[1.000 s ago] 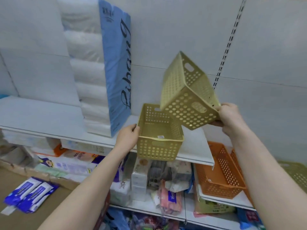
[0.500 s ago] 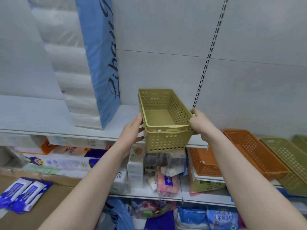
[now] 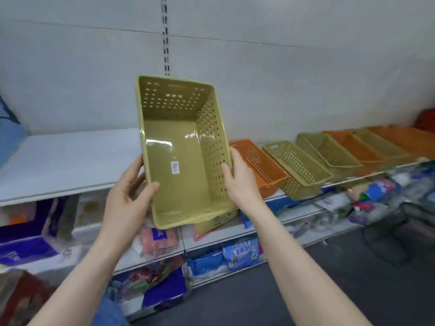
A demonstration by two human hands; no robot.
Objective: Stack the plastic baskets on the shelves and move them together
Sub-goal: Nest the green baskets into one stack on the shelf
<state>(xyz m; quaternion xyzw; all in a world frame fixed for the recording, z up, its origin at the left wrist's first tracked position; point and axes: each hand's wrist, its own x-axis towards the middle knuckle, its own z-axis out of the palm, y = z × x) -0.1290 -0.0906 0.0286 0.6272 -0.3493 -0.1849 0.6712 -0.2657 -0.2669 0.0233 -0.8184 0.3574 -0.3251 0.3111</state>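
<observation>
I hold the stacked yellow-green baskets (image 3: 179,147) up in front of the shelf, tilted so the open top faces me. A small white label sticks to the floor of the inner basket. My left hand (image 3: 127,196) grips the left wall near the front corner. On the right wall my right hand (image 3: 240,177) has its fingers curled over the rim. To the right, an orange basket (image 3: 263,158) and a yellow-green basket (image 3: 296,168) stand on the white shelf (image 3: 66,158), followed by several more in alternating colours.
A blue pack (image 3: 9,137) shows at the left edge of the shelf. Lower shelves hold packaged goods (image 3: 242,252) in plastic wrap. A slotted upright (image 3: 165,34) runs down the grey back wall. Dark floor lies at the lower right.
The second basket went down into the first one. Both hands then lifted the stack off the shelf, toward me and to the right. The view swung right, showing the row of baskets.
</observation>
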